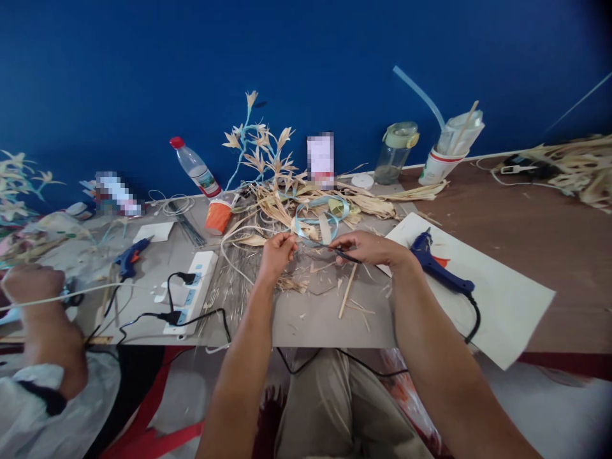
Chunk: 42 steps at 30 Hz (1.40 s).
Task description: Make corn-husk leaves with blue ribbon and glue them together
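My left hand point(278, 256) is closed in a pinch over the middle of the table. A small pale piece of dried husk point(293, 225) sticks up from its fingertips. My right hand point(366, 247) grips a pair of dark-handled scissors point(346, 256), with the blades pointing left toward the left fingertips. Whether the blades touch the husk I cannot tell. Just behind both hands lies a loop of light blue ribbon point(298, 223) among a heap of dried husk strips point(272, 203). Thin scraps and a wooden stick point(348, 291) lie below the hands.
A husk-flower branch point(245, 143) rises behind the heap. On a white sheet point(507, 296) at right rests a blue glue gun point(442, 271). Leftward are a power strip point(198, 287), an orange cup point(218, 217), a bottle point(196, 167) and another person's hand point(33, 282).
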Available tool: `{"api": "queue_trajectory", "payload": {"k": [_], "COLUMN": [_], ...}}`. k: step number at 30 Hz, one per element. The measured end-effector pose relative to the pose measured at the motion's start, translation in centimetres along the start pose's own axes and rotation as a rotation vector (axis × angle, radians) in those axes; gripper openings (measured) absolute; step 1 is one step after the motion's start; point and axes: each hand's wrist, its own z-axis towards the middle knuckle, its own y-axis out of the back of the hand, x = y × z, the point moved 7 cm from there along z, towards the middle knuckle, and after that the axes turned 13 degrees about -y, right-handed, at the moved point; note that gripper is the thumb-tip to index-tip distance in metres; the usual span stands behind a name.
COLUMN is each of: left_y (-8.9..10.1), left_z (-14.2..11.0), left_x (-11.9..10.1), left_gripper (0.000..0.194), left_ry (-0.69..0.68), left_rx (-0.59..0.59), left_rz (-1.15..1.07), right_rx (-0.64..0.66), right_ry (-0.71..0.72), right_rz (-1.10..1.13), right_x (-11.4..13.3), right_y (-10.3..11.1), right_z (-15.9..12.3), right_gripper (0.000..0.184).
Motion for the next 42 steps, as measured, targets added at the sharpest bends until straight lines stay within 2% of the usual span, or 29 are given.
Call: {"api": "queue_trajectory", "payload": {"k": [8,13,17,22,25,30,32,38,42], "left_y": [-0.1,0.1,0.5,1.1,0.8,-0.4,-0.6,0.4,0.5], "left_z": [-0.1,-0.1,0.0,0.0,0.0,-0.2,-0.2,0.0,0.1], "left_x": [-0.1,-0.2,-0.3,-0.3,-0.5,-0.8,-0.8,-0.9,-1.0], "left_gripper": [0.021,0.021,0.02,0.02,0.019,0.016,0.015,0.012,0.016], "left_ry": [0.018,0.024,-0.011,-0.042,-0.045,-0.075,-0.078,-0.072,-0.063], "left_rx": [-0.006,-0.032,-0.114,-0.211,-0.187,-0.082,-0.063,-0.113,-0.045], "left_rz": [-0.035,-0.034,-0.036,-0.029,-0.002,0.061,0.066,0.069,0.086], "right_rx": [-0.055,-0.193,-0.242,-0.285,-0.304,-0.381,-0.339,-0.079,0.08], "right_ry": [-0.007,-0.029,-0.01,0.009,0.021,0.022,0.021,0.039,0.002], "right_rz": [-0.021,-0.03,0.14,0.441,0.531,0.615,0.556,0.285,0.17], "right_x": [-0.2,0.2,1.2,2.4,2.6,2.2,2.3,1.6,0.3], "right_y": [0.2,1.4,1.4,0.0,-0.8,-0.7,-0.6,0.5,0.8], "right_z": [0.2,-0.2,-0.3,0.6,1.3,1.8,1.6,-0.4,-1.4], "right_gripper": [0.041,0.044,0.043,0.044,0.046,0.046,0.044,0.043,0.042]}}
